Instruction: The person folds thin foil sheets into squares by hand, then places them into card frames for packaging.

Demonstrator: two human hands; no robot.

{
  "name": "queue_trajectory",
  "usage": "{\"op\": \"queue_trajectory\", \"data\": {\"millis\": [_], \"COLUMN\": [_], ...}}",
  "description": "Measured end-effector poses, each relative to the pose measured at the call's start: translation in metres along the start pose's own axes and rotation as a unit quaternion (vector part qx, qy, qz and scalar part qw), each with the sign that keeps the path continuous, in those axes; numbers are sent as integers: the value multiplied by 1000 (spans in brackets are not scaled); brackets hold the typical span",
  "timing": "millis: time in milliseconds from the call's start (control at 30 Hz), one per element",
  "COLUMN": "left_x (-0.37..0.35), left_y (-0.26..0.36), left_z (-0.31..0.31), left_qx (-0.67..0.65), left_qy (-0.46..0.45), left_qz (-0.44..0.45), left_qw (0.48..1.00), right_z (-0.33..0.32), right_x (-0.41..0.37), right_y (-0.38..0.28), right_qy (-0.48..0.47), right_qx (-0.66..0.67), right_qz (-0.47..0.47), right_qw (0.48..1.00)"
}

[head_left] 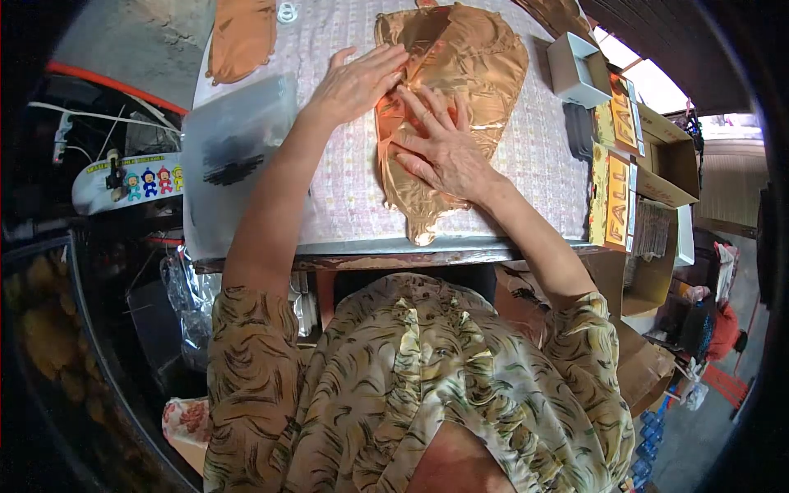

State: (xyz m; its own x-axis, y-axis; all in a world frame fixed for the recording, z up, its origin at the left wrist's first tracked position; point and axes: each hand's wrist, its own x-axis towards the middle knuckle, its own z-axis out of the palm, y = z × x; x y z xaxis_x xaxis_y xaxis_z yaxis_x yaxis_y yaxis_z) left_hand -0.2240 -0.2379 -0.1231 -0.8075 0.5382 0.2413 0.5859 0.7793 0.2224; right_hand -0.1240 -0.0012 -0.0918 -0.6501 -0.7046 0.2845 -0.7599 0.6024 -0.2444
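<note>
A shiny copper-coloured foil balloon (pixel 485 74), uninflated and creased, lies flat on the table with its narrow tail (pixel 422 228) toward the near edge. My left hand (pixel 359 85) rests at its left edge, fingers stretched out and thumb apart, the fingertips on the foil. Spread over the middle of the balloon is my right hand (pixel 444 148), pressing palm down with fingers apart. The foil's left side looks folded near my fingertips. Another folded copper foil piece (pixel 242 37) lies at the table's far left.
A clear plastic bag stack (pixel 234 156) with dark print sits on the table's left side. To the right stand a white open box (pixel 578 70), FALL-labelled boxes (pixel 618 197) and cardboard cartons (pixel 666 148). A white ring-like item (pixel 287 12) lies at the back. A decorated skateboard (pixel 131 182) is at left.
</note>
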Motion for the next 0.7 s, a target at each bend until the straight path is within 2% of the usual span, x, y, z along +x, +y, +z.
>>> {"op": "queue_trajectory", "data": {"millis": [133,233,367,433,533,700], "left_x": [-1,-2,-1,-1,0,-2], "left_y": [-2,-1,1,4,8,13], "left_z": [5,5,3,2,0,-6], "left_qx": [8,-1,-8,-15,21,36], "left_qy": [27,53,41,37,36,33], "left_qz": [16,20,9,5,2,29], "left_qw": [999,998,999,999,999,998], "right_z": [-9,-12,-18,-16,-16,-15], "right_x": [-9,-20,-26,-28,-31,-31], "right_y": [-9,-12,-12,-7,-6,-6], "right_qy": [-18,-81,-90,-48,-73,-70], "right_qx": [18,38,63,74,26,32], "right_qz": [-8,-48,-65,-11,-25,-34], "right_qw": [1000,995,992,996,997,996]}}
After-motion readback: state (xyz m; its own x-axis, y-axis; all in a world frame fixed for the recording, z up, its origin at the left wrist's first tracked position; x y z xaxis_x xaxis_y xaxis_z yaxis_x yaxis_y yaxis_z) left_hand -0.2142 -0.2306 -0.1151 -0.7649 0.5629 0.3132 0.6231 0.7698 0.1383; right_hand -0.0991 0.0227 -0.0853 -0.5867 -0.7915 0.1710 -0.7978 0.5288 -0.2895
